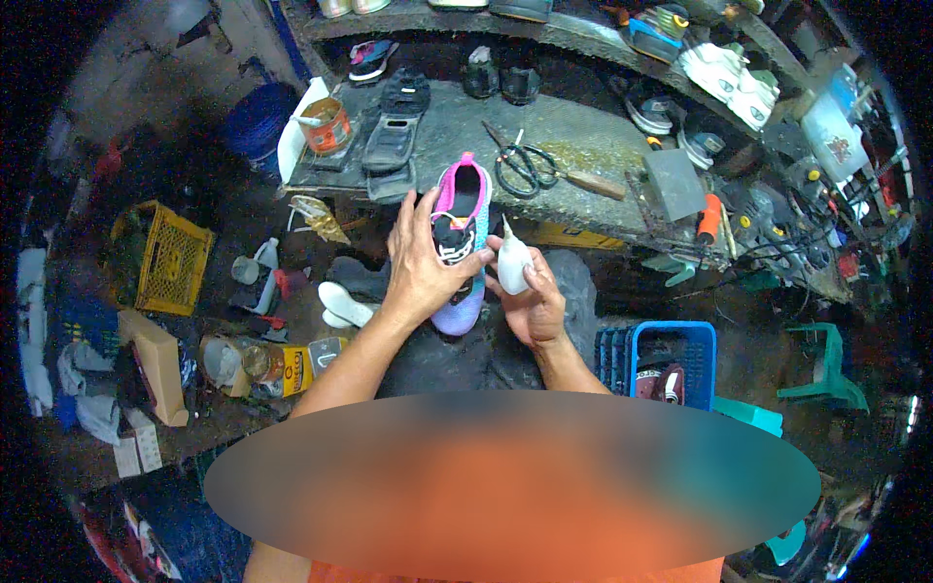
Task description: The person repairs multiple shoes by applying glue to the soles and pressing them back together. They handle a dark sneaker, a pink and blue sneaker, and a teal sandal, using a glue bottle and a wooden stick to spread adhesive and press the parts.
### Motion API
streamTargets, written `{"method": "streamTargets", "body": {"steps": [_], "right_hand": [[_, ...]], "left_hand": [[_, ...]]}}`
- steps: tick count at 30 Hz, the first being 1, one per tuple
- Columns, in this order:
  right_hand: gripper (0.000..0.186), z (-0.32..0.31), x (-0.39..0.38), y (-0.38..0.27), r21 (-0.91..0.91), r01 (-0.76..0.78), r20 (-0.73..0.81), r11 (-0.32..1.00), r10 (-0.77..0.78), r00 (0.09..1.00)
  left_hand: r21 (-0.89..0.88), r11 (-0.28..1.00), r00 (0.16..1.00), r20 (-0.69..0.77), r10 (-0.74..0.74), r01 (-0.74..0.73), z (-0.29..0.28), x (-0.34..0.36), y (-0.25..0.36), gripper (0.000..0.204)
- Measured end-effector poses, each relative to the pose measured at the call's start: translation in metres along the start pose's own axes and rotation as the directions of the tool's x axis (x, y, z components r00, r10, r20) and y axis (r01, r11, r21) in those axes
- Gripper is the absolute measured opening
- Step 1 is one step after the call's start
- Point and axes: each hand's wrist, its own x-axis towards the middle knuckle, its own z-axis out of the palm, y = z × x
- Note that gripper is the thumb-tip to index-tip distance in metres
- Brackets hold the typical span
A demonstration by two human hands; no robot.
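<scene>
My left hand point(420, 260) grips a pink, blue and purple knit sneaker point(459, 309) across its sides and laces, with the pink heel pointing away from me and the toe toward me. Just right of the shoe, my right hand point(535, 301) is closed around a small white squeeze bottle point(516, 270) whose thin nozzle points up. Both are held above my dark-clothed lap, in front of the bench's near edge.
The worn bench point(583, 136) holds a tin point(328, 131), black soles point(394, 136), scissors point(525, 170), a wooden-handled tool point(593, 184) and shoes point(729, 83). Around me stand a yellow crate point(175, 260), white soles point(345, 306), a blue basket point(673, 330) and a green stool point(816, 360).
</scene>
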Motion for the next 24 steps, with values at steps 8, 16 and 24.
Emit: {"method": "streamTargets", "body": {"steps": [8,16,24], "right_hand": [[0.033,-0.002,0.077,-0.047,-0.608,0.284,-0.064,0.742,-0.402,0.913],[0.048,0.023,0.206,-0.037,-0.989,0.102,0.135,-0.111,-0.349,0.927],[0.059,0.050,0.170,-0.056,-0.959,0.112,0.200,-0.261,-0.340,0.919]], "left_hand": [[-0.225,0.971,0.995,0.065,-0.072,0.085,0.008,-0.003,-0.004,0.096],[-0.278,0.927,0.948,0.264,-0.177,0.250,-0.079,-0.051,-0.027,0.098],[-0.253,0.959,0.928,0.372,-0.025,0.127,-0.134,-0.047,-0.039,0.097]]}}
